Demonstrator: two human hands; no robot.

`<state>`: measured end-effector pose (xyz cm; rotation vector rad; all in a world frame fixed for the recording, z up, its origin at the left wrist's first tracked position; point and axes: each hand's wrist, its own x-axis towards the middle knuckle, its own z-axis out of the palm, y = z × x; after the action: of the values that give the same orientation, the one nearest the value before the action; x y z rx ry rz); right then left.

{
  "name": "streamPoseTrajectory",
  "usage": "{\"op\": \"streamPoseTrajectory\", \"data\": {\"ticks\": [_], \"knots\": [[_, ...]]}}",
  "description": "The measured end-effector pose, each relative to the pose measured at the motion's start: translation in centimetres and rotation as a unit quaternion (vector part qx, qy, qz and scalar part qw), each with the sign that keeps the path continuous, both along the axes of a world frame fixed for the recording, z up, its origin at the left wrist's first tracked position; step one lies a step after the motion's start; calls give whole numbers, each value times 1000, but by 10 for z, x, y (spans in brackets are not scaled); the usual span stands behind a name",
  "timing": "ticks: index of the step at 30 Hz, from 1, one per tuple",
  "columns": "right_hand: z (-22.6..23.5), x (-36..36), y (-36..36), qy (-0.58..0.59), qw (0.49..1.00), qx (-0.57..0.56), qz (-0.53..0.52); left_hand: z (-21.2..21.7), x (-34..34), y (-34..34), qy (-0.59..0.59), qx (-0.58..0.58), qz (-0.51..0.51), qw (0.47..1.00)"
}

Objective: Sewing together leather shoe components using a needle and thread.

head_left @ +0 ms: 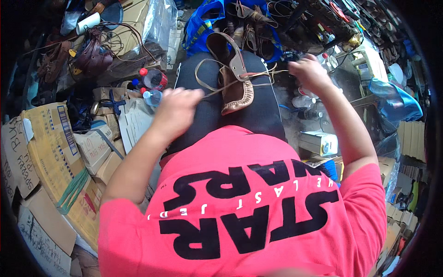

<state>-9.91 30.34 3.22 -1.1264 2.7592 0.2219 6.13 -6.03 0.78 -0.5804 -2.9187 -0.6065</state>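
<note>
A brown leather moccasin shoe [236, 90] lies on my lap, resting on my black-trousered thigh [217, 117]. A thin tan leather lace [207, 64] runs through its upper and loops over my knee. My left hand [177, 107] is closed on one end of the lace, just left of the shoe. My right hand [310, 71] is closed on the other end, pulled out to the shoe's right, so the lace is stretched between both hands. My red printed shirt fills the lower part of the view.
Flattened cardboard boxes [50, 152] pile up at my left. Plastic bottles with red caps [152, 81] stand by my left knee. A blue bag [203, 25] with more leather shoes sits ahead, brown shoes [92, 55] at far left, a metal tin [319, 142] at my right.
</note>
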Motion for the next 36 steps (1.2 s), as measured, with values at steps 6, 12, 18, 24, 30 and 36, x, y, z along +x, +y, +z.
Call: {"op": "streamPoseTrajectory", "data": {"ticks": [6,12,18,24,30,36], "knots": [[8,-1,18,-379,514,-754,-154,58,-7,-3,-50,440,28,896],[50,28,-63,-628,501,-594,46,61,-17,45,-335,502,-152,783],[1,24,121,-71,971,0,-226,-10,26,-134,-128,-18,270,954],[7,45,4,-332,845,-340,-246,20,-18,-25,-27,136,83,987],[-1,36,-71,-288,869,-382,-126,1,-93,51,-175,267,-20,947],[-15,28,-64,-315,860,-377,-137,-2,-107,51,-165,219,-61,960]]}}
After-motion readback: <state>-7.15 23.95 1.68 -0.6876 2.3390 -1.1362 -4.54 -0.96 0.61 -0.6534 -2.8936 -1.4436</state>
